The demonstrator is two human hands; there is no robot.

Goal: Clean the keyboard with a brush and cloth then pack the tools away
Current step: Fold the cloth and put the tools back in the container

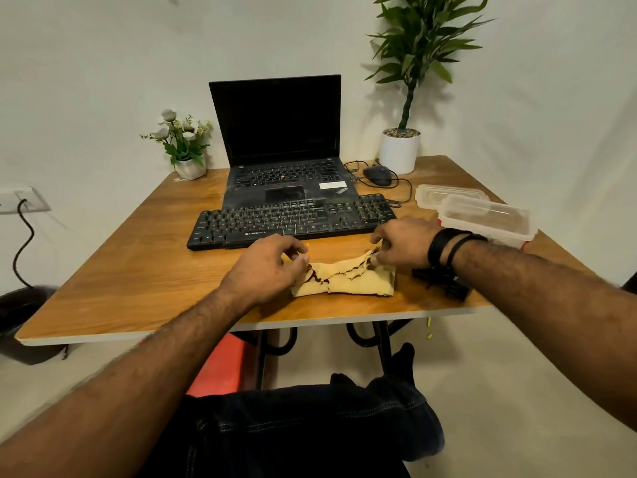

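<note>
A yellow cloth point(348, 282) with dark red trim lies folded on the wooden table point(138, 270), just in front of the black keyboard point(293, 219). My left hand point(265, 267) pinches the cloth's left top edge. My right hand point(403, 243) pinches its right top edge and lifts it a little. A dark object point(444, 282), perhaps the brush, lies under my right wrist near the table's front edge; I cannot make it out clearly.
An open black laptop point(282, 139) stands behind the keyboard, with a mouse point(378, 174) and cable to its right. A clear plastic box point(486, 220) and its lid point(448, 194) sit at the right. Two potted plants stand at the back corners.
</note>
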